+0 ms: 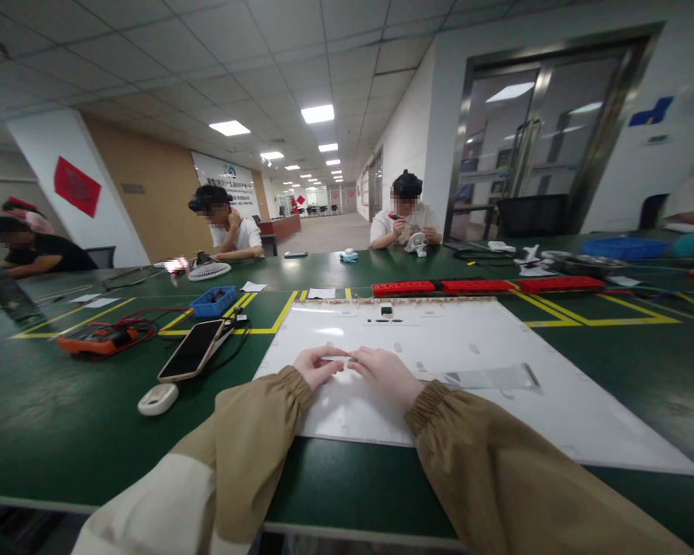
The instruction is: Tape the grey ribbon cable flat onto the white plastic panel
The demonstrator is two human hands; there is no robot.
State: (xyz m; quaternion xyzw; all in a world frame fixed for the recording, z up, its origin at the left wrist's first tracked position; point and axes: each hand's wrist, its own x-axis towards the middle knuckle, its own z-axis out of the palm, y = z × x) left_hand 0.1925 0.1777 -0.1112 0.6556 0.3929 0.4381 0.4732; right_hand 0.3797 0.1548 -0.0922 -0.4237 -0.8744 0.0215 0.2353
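Over a large white panel (468, 416) on the green table, my left hand (318, 365) and my right hand (386, 373) meet at their fingertips. Both are closed in a pinch. Whatever is between the fingers is too small or hidden to make out. A clear plastic bag (491, 378) lies flat on the panel, right of my right hand. Near the panel's far edge are a small black piece (386, 311) and dark slots.
Left of the panel lie a smartphone (193, 351), a white rounded case (158, 399), an orange multimeter (96, 338) with red leads and a blue tray (213, 301). Red strips (477, 286) line the far side. Across the table, a person (405, 212) handles a white part.
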